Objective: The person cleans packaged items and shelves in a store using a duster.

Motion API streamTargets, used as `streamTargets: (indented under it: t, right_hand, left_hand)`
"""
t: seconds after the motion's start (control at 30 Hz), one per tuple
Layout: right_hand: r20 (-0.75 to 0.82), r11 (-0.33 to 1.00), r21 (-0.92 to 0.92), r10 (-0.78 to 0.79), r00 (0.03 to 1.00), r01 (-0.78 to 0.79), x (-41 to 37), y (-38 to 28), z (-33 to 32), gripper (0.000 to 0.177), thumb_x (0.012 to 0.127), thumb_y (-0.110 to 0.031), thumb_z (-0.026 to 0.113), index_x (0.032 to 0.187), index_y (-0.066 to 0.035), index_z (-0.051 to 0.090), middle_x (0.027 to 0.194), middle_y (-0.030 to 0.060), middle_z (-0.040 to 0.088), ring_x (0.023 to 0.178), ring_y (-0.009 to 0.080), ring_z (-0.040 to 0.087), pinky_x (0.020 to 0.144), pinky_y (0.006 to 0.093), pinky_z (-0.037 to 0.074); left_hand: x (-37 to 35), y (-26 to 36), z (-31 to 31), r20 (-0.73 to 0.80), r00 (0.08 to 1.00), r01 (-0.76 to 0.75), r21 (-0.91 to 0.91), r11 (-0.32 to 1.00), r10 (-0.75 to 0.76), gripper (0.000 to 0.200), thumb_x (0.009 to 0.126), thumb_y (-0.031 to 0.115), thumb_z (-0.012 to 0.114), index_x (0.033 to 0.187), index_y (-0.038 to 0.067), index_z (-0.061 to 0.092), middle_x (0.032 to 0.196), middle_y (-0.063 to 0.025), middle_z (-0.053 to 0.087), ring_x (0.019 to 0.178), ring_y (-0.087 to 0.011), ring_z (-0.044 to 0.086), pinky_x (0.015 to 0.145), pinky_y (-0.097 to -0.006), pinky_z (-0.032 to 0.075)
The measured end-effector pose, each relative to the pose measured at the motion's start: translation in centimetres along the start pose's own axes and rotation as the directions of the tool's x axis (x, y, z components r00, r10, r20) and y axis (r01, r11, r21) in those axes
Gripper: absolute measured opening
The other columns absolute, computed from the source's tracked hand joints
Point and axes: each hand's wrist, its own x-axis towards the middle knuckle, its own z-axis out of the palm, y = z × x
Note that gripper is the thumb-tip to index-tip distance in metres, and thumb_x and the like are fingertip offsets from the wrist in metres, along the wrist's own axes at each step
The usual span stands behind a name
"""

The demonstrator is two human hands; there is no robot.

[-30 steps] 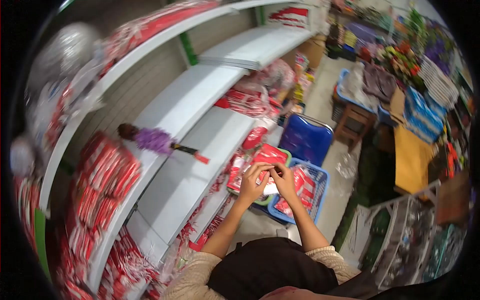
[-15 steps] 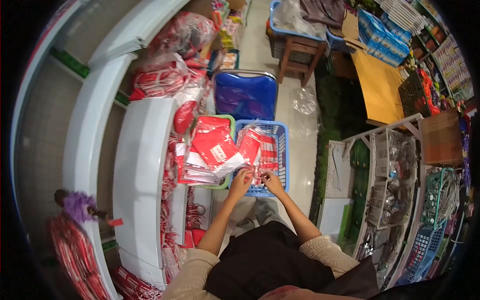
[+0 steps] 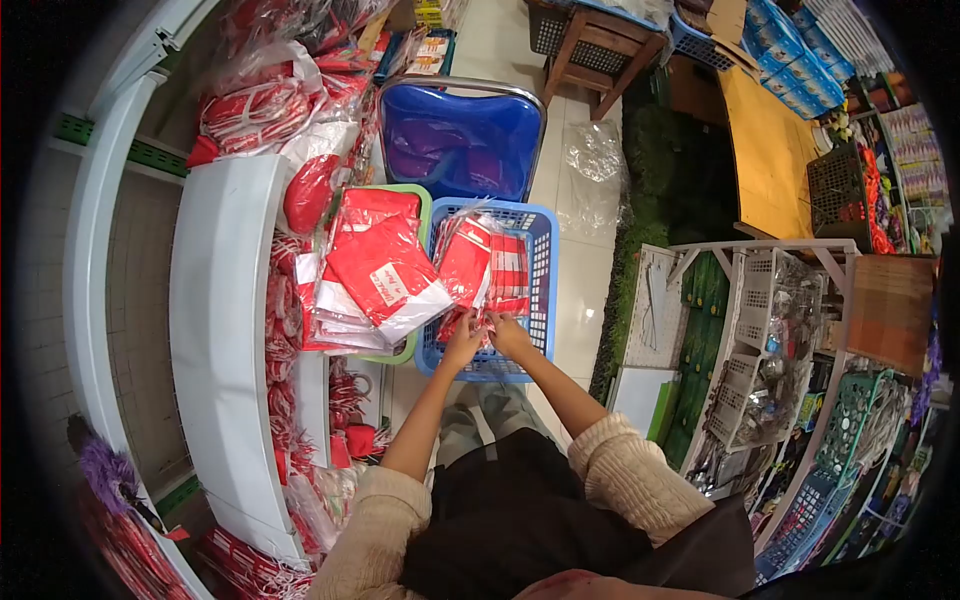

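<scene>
A blue plastic basket (image 3: 541, 290) in front of me holds red-and-white packets in clear plastic. At its near end, the curled fingers of my left hand (image 3: 462, 342) pinch the crumpled edge of a red packet (image 3: 465, 268). My right hand (image 3: 511, 337) is close beside it, fingers bent and closed on the same plastic edge; the fingertips are small and partly hidden. Behind the hands lies a red-and-white checked packet (image 3: 510, 275). On the left, a green basket (image 3: 425, 215) bears a pile of flat red-and-white packets (image 3: 380, 270) with a handwritten white label.
A blue chair (image 3: 460, 140) with a metal frame stands behind the baskets. White shelving (image 3: 225, 350) with red-and-white bundles runs along my left. To the right are a rack of wire baskets (image 3: 755, 350) and a yellow tabletop (image 3: 770, 160). Clear plastic (image 3: 592, 155) lies on the floor.
My view has shifted, so the baskets and chair appear larger and farther left. Both hands stay at the basket's near end, my right hand somewhat nearer the left one.
</scene>
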Motion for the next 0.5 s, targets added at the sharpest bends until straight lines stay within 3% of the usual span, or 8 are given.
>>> streamTargets:
  t: [0.03, 0.13, 0.17, 0.3, 0.4, 0.43, 0.5]
  right_hand:
    - [0.003, 1.0, -0.017, -0.013, 1.0, 0.013, 0.8, -0.1, 0.0, 0.048, 0.08, -0.024, 0.054, 0.125, -0.014, 0.042, 0.115, 0.0178, 0.051, 0.1, 0.0363, 0.055, 0.08, 0.0458, 0.049]
    - [0.012, 0.996, -0.091, 0.004, 1.0, -0.003, 3.3, 0.3, 0.7, 0.047, 0.082, -0.024, 0.051, 0.127, -0.016, 0.04, 0.115, 0.0175, 0.05, 0.101, 0.0371, 0.055, 0.08, 0.0468, 0.048]
    - [0.004, 0.997, -0.071, 0.013, 1.0, -0.012, 4.0, 0.5, 1.2, 0.048, 0.082, -0.028, 0.051, 0.128, -0.019, 0.04, 0.114, 0.0196, 0.051, 0.097, 0.038, 0.056, 0.079, 0.0491, 0.048]
    - [0.056, 0.945, -0.309, 0.131, 0.99, -0.108, 4.3, 0.3, 0.5, 0.04, 0.084, -0.035, 0.051, 0.122, -0.025, 0.044, 0.118, 0.0161, 0.048, 0.103, 0.0348, 0.054, 0.073, 0.054, 0.046]
    - [-0.099, 0.898, -0.41, 0.13, 0.987, -0.159, 4.3, 1.2, 0.7, 0.039, 0.084, -0.038, 0.051, 0.12, -0.024, 0.044, 0.119, 0.0152, 0.048, 0.105, 0.0357, 0.053, 0.072, 0.0519, 0.046]
    - [-0.158, 0.916, -0.381, 0.069, 0.985, -0.125, 3.8, 1.4, 0.2, 0.041, 0.082, -0.035, 0.056, 0.117, -0.016, 0.044, 0.114, 0.0183, 0.051, 0.094, 0.0364, 0.058, 0.069, 0.0493, 0.048]
    - [-0.23, 0.983, -0.049, 0.162, 0.96, -0.178, 3.6, 1.9, -0.8, 0.046, 0.08, -0.031, 0.059, 0.118, -0.011, 0.043, 0.11, 0.0216, 0.054, 0.09, 0.0377, 0.06, 0.07, 0.0495, 0.049]
  left_hand:
    - [1.1, -1.7, 0.5, -0.024, 1.0, 0.013, -0.055, 0.998, -0.014, 0.065, 0.085, 0.028, 0.059, 0.132, -0.004, 0.027, 0.11, -0.0186, 0.055, 0.097, -0.0266, 0.057, 0.083, -0.0337, 0.045]
    - [1.9, 2.4, 0.1, -0.091, 0.981, 0.158, -0.122, 0.98, -0.169, 0.065, 0.086, 0.025, 0.06, 0.134, -0.003, 0.027, 0.112, -0.0138, 0.053, 0.094, -0.0196, 0.055, 0.081, -0.0308, 0.046]
    - [2.3, 2.4, 0.2, -0.117, 0.979, 0.154, -0.133, 0.979, -0.17, 0.067, 0.086, 0.025, 0.059, 0.136, -0.003, 0.025, 0.117, -0.016, 0.051, 0.099, -0.0206, 0.055, 0.083, -0.0304, 0.045]
    - [4.0, -0.5, 0.7, -0.081, 0.969, 0.204, -0.258, 0.944, -0.232, 0.072, 0.085, 0.025, 0.058, 0.139, -0.004, 0.019, 0.13, -0.0228, 0.043, 0.111, -0.0239, 0.051, 0.09, -0.0301, 0.042]
    - [3.4, 1.4, 0.8, -0.107, 0.973, 0.187, -0.159, 0.969, -0.205, 0.071, 0.086, 0.027, 0.058, 0.137, -0.005, 0.021, 0.13, -0.0247, 0.043, 0.114, -0.0262, 0.048, 0.094, -0.0311, 0.038]
    - [3.4, 1.3, 0.8, -0.095, 0.974, 0.188, -0.146, 0.971, -0.203, 0.071, 0.086, 0.028, 0.058, 0.137, -0.006, 0.022, 0.13, -0.0251, 0.042, 0.116, -0.0266, 0.047, 0.095, -0.0315, 0.037]
    - [3.4, 1.4, 0.8, -0.072, 0.978, 0.188, -0.118, 0.975, -0.197, 0.071, 0.086, 0.03, 0.058, 0.137, -0.006, 0.023, 0.132, -0.0258, 0.041, 0.119, -0.0274, 0.044, 0.098, -0.0322, 0.036]
